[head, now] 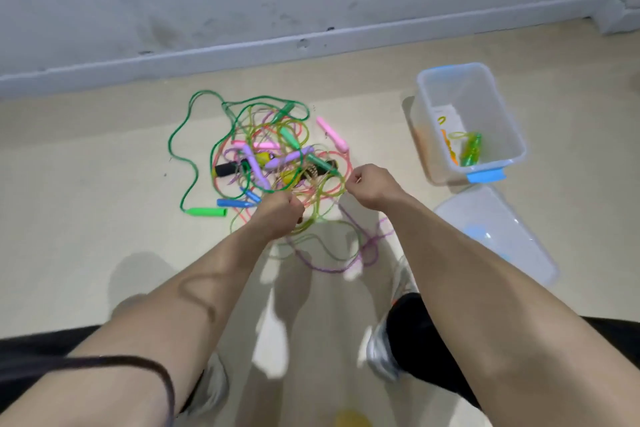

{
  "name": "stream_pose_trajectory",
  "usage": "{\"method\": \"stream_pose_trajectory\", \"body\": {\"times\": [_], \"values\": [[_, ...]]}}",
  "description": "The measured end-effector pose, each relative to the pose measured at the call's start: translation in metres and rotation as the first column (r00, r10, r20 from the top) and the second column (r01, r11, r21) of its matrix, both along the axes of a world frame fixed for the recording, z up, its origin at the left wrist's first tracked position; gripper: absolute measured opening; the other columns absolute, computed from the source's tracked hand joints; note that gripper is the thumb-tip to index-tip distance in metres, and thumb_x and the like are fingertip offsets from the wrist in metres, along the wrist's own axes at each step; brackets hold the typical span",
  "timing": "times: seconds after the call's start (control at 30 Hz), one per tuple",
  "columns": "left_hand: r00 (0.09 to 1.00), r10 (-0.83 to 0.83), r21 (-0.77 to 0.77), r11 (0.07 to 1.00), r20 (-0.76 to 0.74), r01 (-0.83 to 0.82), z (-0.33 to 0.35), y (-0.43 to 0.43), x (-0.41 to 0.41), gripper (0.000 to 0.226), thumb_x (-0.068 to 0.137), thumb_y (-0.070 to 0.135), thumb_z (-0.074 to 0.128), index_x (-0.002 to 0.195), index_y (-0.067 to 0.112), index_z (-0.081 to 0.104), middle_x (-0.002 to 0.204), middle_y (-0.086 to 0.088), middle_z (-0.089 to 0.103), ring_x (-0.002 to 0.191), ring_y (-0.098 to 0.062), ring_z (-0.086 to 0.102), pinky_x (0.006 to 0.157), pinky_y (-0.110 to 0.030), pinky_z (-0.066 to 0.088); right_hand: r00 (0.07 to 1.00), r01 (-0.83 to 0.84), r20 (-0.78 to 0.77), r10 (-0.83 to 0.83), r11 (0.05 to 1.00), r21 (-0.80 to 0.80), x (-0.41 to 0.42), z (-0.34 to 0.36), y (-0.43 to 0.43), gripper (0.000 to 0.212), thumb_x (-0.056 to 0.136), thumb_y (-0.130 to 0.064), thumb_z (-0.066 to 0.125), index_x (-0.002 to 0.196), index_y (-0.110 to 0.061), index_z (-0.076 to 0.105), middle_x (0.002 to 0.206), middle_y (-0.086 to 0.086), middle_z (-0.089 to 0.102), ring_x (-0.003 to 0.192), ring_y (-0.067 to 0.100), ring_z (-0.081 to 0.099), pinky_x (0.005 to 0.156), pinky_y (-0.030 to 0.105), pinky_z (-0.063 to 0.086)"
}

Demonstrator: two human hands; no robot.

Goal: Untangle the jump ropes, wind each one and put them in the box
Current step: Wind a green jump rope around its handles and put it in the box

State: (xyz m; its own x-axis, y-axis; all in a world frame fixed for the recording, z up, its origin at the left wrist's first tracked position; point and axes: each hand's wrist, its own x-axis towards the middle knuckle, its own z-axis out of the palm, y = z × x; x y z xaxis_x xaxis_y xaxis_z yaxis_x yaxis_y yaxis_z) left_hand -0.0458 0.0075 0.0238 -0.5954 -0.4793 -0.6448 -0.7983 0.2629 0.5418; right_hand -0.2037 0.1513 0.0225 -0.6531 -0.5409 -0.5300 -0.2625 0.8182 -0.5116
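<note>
A tangled pile of jump ropes [270, 156] in green, pink, purple, blue and yellow lies on the floor ahead of me. My left hand [277, 215] is closed around a yellow-green cord [322, 204] at the pile's near edge. My right hand [370, 184] is fisted to the right, pinching the same cord. A purple cord [332, 269] loops on the floor below my hands. The clear box [505, 121] with blue clips stands at the right, holding one wound green rope [471, 149].
The box's clear lid [498, 236] lies on the floor in front of the box. A loose green handle [206, 211] rests left of the pile. The wall and skirting [207, 55] run behind. My shoes [381, 350] stand below.
</note>
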Motion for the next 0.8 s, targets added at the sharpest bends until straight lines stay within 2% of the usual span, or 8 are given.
{"method": "stream_pose_trajectory", "body": {"times": [0.07, 0.2, 0.37, 0.43, 0.5, 0.63, 0.7, 0.8], "values": [[1.0, -0.004, -0.02, 1.0, 0.031, 0.005, -0.01, -0.007, 0.025, 0.017, 0.09, 0.019, 0.058, 0.075, 0.018, 0.067, 0.086, -0.006, 0.074, 0.081, -0.025, 0.068, 0.078, -0.034, 0.056, 0.999, -0.041, 0.033, 0.039, 0.997, 0.059, 0.016, -0.019, -0.008, 0.017, 0.089, -0.019, 0.053, 0.078, -0.015, 0.066, 0.092, 0.008, 0.071, 0.09, 0.028, 0.063, 0.078, 0.034, 0.051], [0.995, 0.045, 0.019, 0.999, 0.092, -0.047, -0.044, -0.026, 0.054, 0.019, 0.088, 0.016, 0.058, 0.071, 0.023, 0.061, 0.093, -0.008, 0.074, 0.093, -0.031, 0.07, 0.089, -0.042, 0.056, 0.992, -0.12, 0.069, 0.11, 0.978, 0.173, 0.037, -0.055, -0.025, 0.022, 0.088, -0.019, 0.05, 0.091, -0.012, 0.071, 0.097, 0.009, 0.071, 0.093, 0.029, 0.063, 0.079, 0.035, 0.053], [0.988, 0.099, 0.028, 0.994, 0.122, -0.104, -0.078, -0.054, 0.053, 0.011, 0.086, 0.02, 0.059, 0.076, 0.022, 0.062, 0.097, -0.006, 0.073, 0.095, -0.028, 0.068, 0.089, -0.04, 0.055, 0.988, -0.146, 0.062, 0.139, 0.981, 0.125, 0.044, -0.084, -0.061, 0.017, 0.085, -0.01, 0.051, 0.074, -0.012, 0.063, 0.077, 0.008, 0.065, 0.079, 0.031, 0.058, 0.065, 0.032, 0.044], [0.987, 0.13, 0.014, 0.991, 0.1, -0.132, -0.087, -0.064, 0.042, 0.005, 0.087, 0.022, 0.059, 0.084, 0.024, 0.062, 0.103, -0.004, 0.072, 0.098, -0.027, 0.066, 0.09, -0.039, 0.054, 0.996, -0.085, 0.001, 0.085, 0.995, 0.052, 0.04, -0.094, -0.08, 0.018, 0.087, -0.013, 0.052, 0.085, -0.014, 0.069, 0.089, 0.008, 0.069, 0.085, 0.031, 0.063, 0.069, 0.032, 0.048], [0.985, 0.155, 0.002, 0.988, 0.079, -0.156, -0.096, -0.074, 0.03, 0.007, 0.089, 0.024, 0.057, 0.093, 0.025, 0.063, 0.105, -0.003, 0.07, 0.1, -0.026, 0.064, 0.092, -0.04, 0.053, 0.99, -0.009, -0.141, 0.009, 1.0, 0.001, 0.033, -0.1, -0.099, 0.02, 0.088, -0.015, 0.053, 0.1, -0.016, 0.068, 0.109, 0.01, 0.065, 0.095, 0.031, 0.061, 0.078, 0.034, 0.05], [0.979, 0.196, 0.042, 0.979, 0.054, -0.199, -0.117, -0.086, 0.013, 0.013, 0.093, 0.023, 0.056, 0.101, 0.023, 0.067, 0.106, -0.002, 0.07, 0.101, -0.024, 0.065, 0.093, -0.041, 0.053, 0.947, 0.11, -0.307, -0.093, 0.993, 0.04, 0.006, -0.109, -0.127, 0.046, 0.085, -0.01, 0.052, 0.13, -0.014, 0.056, 0.134, 0.01, 0.051, 0.124, 0.035, 0.046, 0.099, 0.043, 0.044], [0.979, 0.201, 0.051, 0.978, 0.044, -0.203, -0.124, -0.086, 0.01, 0.015, 0.095, 0.023, 0.056, 0.105, 0.021, 0.068, 0.107, -0.002, 0.07, 0.101, -0.024, 0.065, 0.096, -0.041, 0.053, 0.951, 0.114, -0.301, -0.074, 0.987, 0.117, -0.007, -0.118, -0.133, 0.048, 0.086, -0.013, 0.055, 0.133, -0.016, 0.054, 0.135, 0.011, 0.053, 0.126, 0.036, 0.046, 0.099, 0.045, 0.046], [0.975, 0.216, 0.077, 0.973, 0.042, -0.219, -0.129, -0.081, 0.011, 0.012, 0.095, 0.022, 0.056, 0.103, 0.022, 0.065, 0.105, -0.003, 0.07, 0.099, -0.024, 0.066, 0.093, -0.043, 0.054, 0.957, 0.108, -0.284, -0.049, 0.974, 0.198, -0.019, -0.128, -0.133, 0.037, 0.088, -0.016, 0.054, 0.124, -0.021, 0.06, 0.123, 0.011, 0.061, 0.119, 0.036, 0.053, 0.095, 0.044, 0.051]]}}
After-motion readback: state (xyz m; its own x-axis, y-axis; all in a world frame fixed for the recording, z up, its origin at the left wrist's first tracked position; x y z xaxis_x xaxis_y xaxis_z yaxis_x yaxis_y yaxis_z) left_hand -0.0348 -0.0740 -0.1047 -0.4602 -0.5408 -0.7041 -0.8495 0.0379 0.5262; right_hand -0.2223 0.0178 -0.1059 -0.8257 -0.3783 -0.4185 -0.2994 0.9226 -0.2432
